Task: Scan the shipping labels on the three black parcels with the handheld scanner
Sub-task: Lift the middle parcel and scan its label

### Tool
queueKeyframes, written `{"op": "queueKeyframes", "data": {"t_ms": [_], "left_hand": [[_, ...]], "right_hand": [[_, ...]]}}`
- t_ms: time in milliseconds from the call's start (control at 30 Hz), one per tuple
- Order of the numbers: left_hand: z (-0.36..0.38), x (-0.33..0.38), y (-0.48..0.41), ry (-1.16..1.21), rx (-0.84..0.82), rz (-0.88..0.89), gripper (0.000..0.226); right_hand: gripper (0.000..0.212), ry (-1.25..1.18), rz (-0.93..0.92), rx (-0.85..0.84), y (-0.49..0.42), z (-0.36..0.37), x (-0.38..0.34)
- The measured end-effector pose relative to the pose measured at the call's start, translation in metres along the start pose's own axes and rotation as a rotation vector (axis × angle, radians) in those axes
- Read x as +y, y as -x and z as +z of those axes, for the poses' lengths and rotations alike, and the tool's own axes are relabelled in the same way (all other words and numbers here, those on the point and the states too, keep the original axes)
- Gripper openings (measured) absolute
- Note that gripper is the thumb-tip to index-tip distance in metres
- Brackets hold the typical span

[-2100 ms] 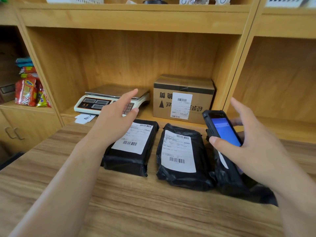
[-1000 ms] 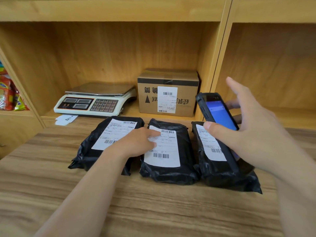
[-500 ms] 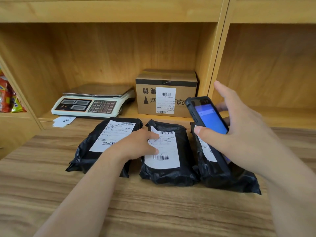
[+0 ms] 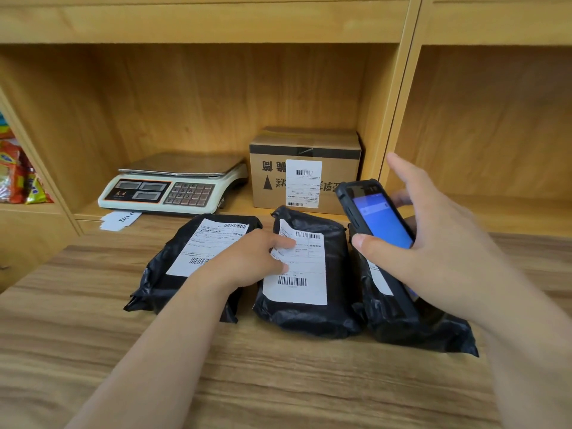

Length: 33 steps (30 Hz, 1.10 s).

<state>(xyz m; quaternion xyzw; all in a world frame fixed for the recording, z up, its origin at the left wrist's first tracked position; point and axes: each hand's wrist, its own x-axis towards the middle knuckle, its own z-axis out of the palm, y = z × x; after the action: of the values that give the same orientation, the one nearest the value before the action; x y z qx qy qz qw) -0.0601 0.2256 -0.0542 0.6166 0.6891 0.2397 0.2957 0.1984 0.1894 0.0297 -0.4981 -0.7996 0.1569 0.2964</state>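
Note:
Three black plastic parcels lie side by side on the wooden counter, each with a white shipping label. My left hand (image 4: 250, 261) rests across the left parcel (image 4: 173, 267), its fingertips pressing the left edge of the label on the middle parcel (image 4: 309, 311). My right hand (image 4: 433, 243) holds the black handheld scanner (image 4: 374, 218), its blue screen lit, tilted above the right parcel (image 4: 411, 329). The scanner and hand hide most of that parcel's label.
Behind the parcels, in the shelf bay, stand a white weighing scale (image 4: 173, 187) and a labelled cardboard box (image 4: 305, 171). A paper slip (image 4: 119, 219) lies below the scale. Snack packets (image 4: 18, 178) fill the left shelf. The wooden counter (image 4: 278, 382) extends toward me.
My left hand came down from above the left parcel onto the middle parcel's label and stays there. The scanner in my right hand has shifted slightly left, over the right parcel.

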Motion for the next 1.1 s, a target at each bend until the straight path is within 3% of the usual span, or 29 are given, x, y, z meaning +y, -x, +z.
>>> {"op": "queueKeyframes", "data": {"t_ms": [633,1100], "left_hand": [[-0.028,0.011,0.015,0.173,0.294,0.192,0.060],[-0.045,0.024,0.030,0.318,0.484,0.221,0.066]], "right_hand": [[0.105,0.016,0.002,-0.005,0.000,0.002,0.002],[0.106,0.020,0.003,-0.021,0.001,0.003,-0.003]]}}
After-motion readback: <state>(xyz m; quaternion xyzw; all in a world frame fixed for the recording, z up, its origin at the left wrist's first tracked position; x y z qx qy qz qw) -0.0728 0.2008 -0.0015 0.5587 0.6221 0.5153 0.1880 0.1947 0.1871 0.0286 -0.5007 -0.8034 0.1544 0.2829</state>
